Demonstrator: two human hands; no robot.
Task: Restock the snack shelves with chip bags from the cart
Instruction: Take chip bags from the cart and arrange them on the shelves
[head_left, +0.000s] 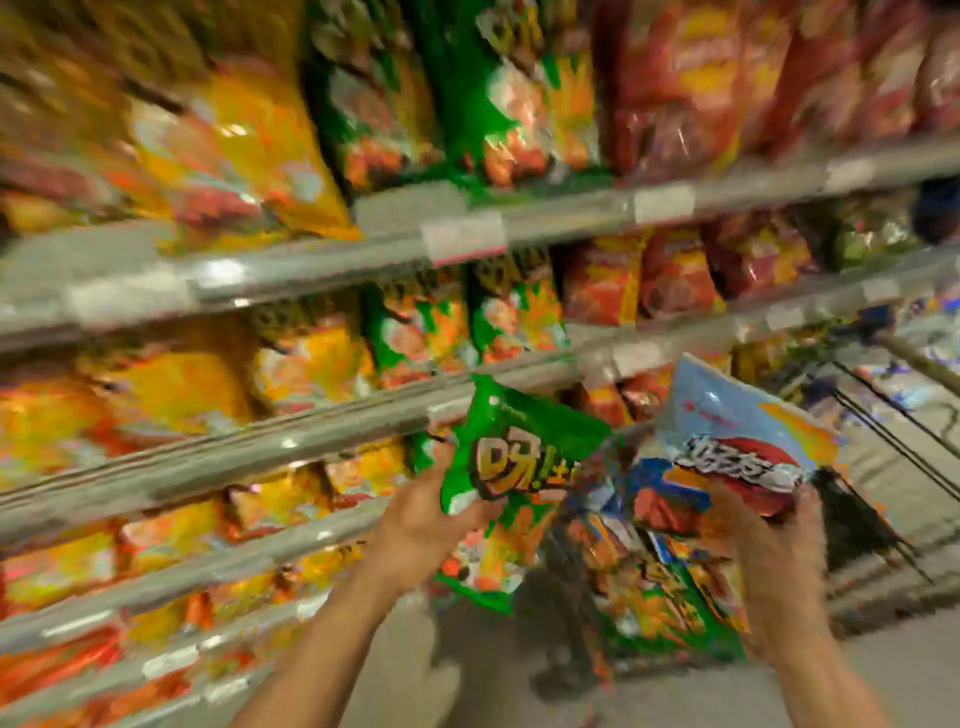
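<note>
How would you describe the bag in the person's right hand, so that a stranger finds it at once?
Start at the wire cart on the right, then look just left of it, in front of the shelves. There the right hand grips a light blue bag with a red patch; the left hand holds a green bag.

The snack shelves (291, 270) ran across the left and far side, tier above tier, each packed with bags standing side by side. The cart (883, 431) stood at the right, near the shelves' right end. Two hands reached up from the near edge. The left hand (421, 525) held a chip bag (498, 467) just before the lower shelf rails. The right hand (763, 540) held a second bag (727, 447) just right of the first, with further bags (670, 597) hanging below and between the hands.
</note>
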